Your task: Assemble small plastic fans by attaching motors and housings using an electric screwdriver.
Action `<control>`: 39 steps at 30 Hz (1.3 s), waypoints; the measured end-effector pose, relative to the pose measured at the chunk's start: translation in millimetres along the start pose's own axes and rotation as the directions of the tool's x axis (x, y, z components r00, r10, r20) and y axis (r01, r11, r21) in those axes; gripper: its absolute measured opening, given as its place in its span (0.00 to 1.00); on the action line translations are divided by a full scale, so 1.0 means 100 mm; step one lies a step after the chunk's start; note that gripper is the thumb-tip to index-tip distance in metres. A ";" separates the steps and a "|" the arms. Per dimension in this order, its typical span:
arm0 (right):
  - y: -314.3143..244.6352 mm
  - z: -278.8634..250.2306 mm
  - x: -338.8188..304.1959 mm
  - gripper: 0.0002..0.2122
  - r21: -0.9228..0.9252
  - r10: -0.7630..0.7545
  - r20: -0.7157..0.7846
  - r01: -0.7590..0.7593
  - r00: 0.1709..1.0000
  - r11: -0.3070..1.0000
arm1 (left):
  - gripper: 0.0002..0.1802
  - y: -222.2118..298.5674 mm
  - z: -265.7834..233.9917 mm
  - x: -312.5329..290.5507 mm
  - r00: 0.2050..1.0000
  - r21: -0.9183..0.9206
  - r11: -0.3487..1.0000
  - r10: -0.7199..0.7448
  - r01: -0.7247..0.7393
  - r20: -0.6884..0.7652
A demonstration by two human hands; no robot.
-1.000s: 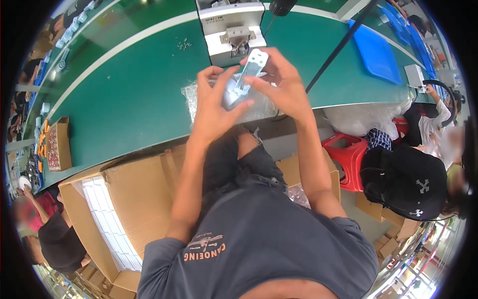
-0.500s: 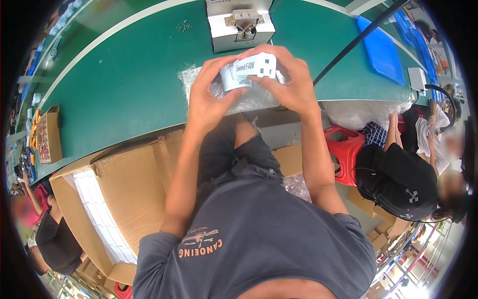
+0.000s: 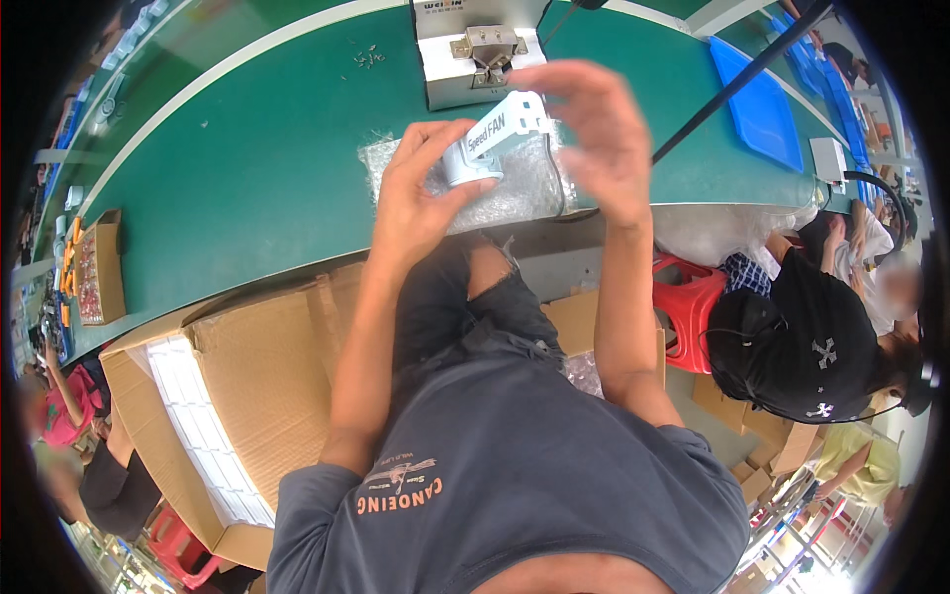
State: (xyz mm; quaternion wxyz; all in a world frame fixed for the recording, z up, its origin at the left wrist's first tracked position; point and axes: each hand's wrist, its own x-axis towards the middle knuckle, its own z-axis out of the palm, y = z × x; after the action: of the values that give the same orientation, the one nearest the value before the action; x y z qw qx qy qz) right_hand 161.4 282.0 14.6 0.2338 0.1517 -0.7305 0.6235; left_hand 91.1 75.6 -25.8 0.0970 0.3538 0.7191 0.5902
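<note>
Above the front of the bench, my left hand [image 3: 408, 188] grips a white plastic fan part [image 3: 488, 135]. Its round, cup-like end sits between my thumb and fingers. From that end a flat plate with dark lettering and small square holes slants up to the right. My right hand [image 3: 602, 139] is just to the right of the plate, apart from it and slightly blurred, its fingers spread and nothing in them. Beneath the part lies a bubble-wrap sheet [image 3: 520, 193] on the green bench [image 3: 267, 168].
A box-shaped fixture with a metal clamp [image 3: 490, 49] stands beyond my hands. Small metal bits [image 3: 369, 57] lie to its left. A blue tray [image 3: 757, 104] is at right. An open carton [image 3: 267, 386] with white pieces stands lower left. A co-worker in black [image 3: 792, 346] sits at right.
My right hand has let go of the fan part and moved off to the right. The plate now tilts upward from the round end, where before it was nearly level. My left hand keeps its hold.
</note>
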 end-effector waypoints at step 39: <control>-0.53 0.19 1.56 0.13 0.130 -0.335 -0.328 0.393 0.883 0.910 | 0.34 -0.30 -0.04 0.02 0.993 -0.176 0.984 -0.031 0.011 -0.112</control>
State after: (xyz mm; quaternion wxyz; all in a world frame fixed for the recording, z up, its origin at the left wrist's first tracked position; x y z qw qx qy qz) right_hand 54.2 264.8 139.9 0.4387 0.2127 -0.5810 0.6517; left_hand 75.2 72.1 -51.0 0.0924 0.3020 0.6725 0.6694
